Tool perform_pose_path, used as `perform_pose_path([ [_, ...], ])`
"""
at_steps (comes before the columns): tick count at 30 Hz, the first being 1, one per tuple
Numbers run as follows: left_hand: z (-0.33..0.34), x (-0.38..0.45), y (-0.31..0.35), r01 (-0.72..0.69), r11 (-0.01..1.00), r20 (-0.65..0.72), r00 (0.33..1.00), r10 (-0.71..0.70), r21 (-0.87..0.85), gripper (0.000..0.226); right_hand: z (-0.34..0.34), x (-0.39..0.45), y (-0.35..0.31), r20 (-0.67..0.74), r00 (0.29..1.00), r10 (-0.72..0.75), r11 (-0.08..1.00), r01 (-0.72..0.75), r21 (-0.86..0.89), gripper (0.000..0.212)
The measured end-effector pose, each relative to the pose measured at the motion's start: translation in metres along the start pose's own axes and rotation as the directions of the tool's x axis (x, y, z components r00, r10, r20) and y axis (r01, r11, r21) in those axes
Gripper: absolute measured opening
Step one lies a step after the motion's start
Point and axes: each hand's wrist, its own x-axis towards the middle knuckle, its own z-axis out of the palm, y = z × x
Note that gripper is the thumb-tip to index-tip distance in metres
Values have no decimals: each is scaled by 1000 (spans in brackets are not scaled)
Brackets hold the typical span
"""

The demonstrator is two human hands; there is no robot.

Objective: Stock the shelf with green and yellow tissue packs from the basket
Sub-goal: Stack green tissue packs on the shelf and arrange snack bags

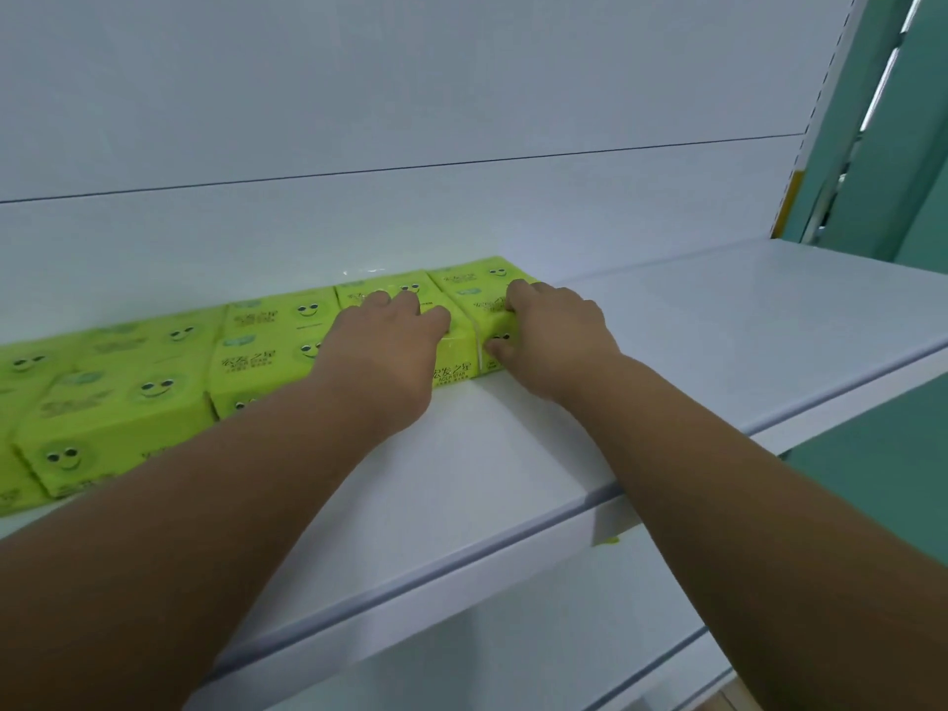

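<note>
Now both hands seat packs at the row's 3 o'clock end on the shelf (692,341): left hand (390,346) presses one pack (451,351), right hand (554,331) grasps the end pack (472,284). Next, probably release and fetch more; basket unseen.

I see my left hand (387,341) resting on one green tissue pack (451,346) and my right hand (551,331) gripping the end pack (487,300), I think, on the white shelf (692,341).
</note>
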Motion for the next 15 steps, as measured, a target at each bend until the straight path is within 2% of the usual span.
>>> perform_pose_path([
  [5,-7,1,3,44,996,44,998,-41,-74,46,-6,-2,-4,51,999,14,1000,-13,-12,40],
  [6,-9,0,4,48,996,19,999,-46,-73,44,-9,-3,-6,63,998,12,1000,-11,-16,43],
  [8,-15,-4,8,29,998,-122,992,-35,-54,39,-16,-13,-12,43,999,-29,999,30,-21,49],
  [10,-25,-12,17,-4,998,-286,958,-14,-62,32,-25,-31,-19,-57,991,-123,992,122,-19,53],
  [12,-35,-21,31,-59,994,-411,912,18,-87,28,-36,-52,-24,-198,961,-195,977,207,43,48],
  [15,-51,-39,63,-147,977,-552,833,39,-152,24,-57,-88,-20,-404,905,-137,947,239,214,32],
])
